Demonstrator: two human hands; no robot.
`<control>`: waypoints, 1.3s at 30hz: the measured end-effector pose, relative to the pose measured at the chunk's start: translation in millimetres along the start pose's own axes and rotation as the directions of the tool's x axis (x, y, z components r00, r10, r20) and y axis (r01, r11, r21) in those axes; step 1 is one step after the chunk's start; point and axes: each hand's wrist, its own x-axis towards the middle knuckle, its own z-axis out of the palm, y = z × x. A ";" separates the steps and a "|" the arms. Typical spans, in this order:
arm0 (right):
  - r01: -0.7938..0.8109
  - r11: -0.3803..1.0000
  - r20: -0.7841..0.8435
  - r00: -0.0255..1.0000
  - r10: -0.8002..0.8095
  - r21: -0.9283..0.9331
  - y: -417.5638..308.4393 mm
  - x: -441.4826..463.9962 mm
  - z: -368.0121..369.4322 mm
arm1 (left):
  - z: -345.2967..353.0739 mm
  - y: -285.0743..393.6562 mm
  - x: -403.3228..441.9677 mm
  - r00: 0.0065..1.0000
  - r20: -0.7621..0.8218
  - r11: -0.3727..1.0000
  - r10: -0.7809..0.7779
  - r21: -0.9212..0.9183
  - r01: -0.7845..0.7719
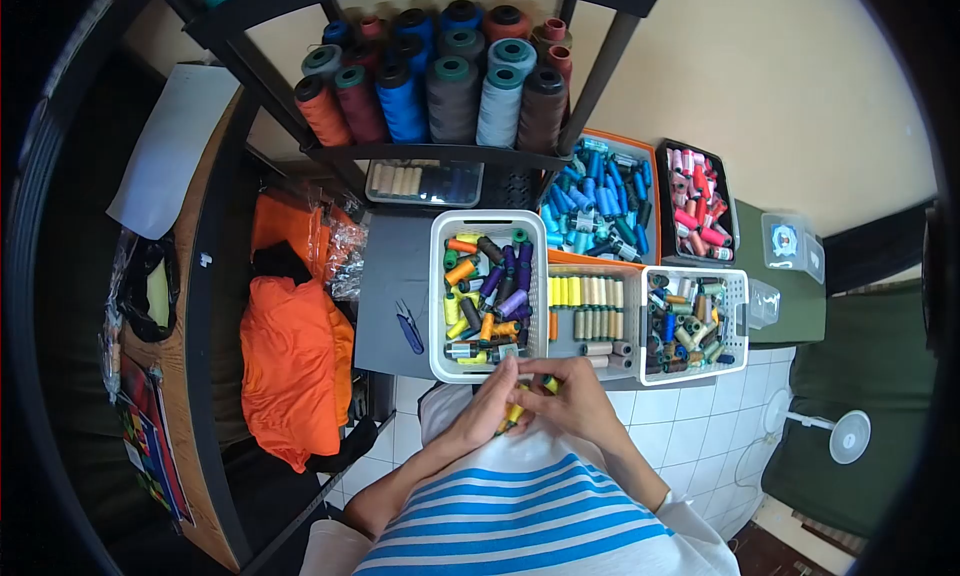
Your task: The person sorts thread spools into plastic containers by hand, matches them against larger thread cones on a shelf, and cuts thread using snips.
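Close to my body, in front of the white basket, my left hand [488, 408] is closed around a yellow thread spool [514, 414]. My right hand [578, 394] meets it, its fingers closed on a second yellow spool [551, 384] with a dark end. Part of each spool is hidden by the fingers. Just beyond the hands, the white basket [438, 306] holds mixed spools in yellow, orange, purple and dark tones. To its right, yellow and beige spools [588, 292] stand in rows.
Thread snips [410, 328] lie on the grey table [385, 276]. Large thread cones [453, 101] fill the black shelf above. Behind are an orange-rimmed box [655, 176] of blue spools and a black tray [735, 216] of pink ones. Another white basket [742, 321] sits right.
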 end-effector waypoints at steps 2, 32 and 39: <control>-0.073 0.989 0.071 0.995 0.064 0.132 12.6 -5.0 -0.2 | -6.9 -10.8 3.4 0.998 0.066 1.000 -0.001 0.020 0.000; -0.177 0.913 -0.535 0.843 -0.053 -0.369 136.0 51.1 -7.2 | -65.3 33.5 19.7 0.966 -0.230 0.948 0.116 -0.265 -0.177; -0.148 0.918 -0.557 0.825 -0.091 -0.368 134.7 47.9 -8.2 | -67.2 105.0 55.2 0.651 0.082 0.019 0.754 0.989 -0.146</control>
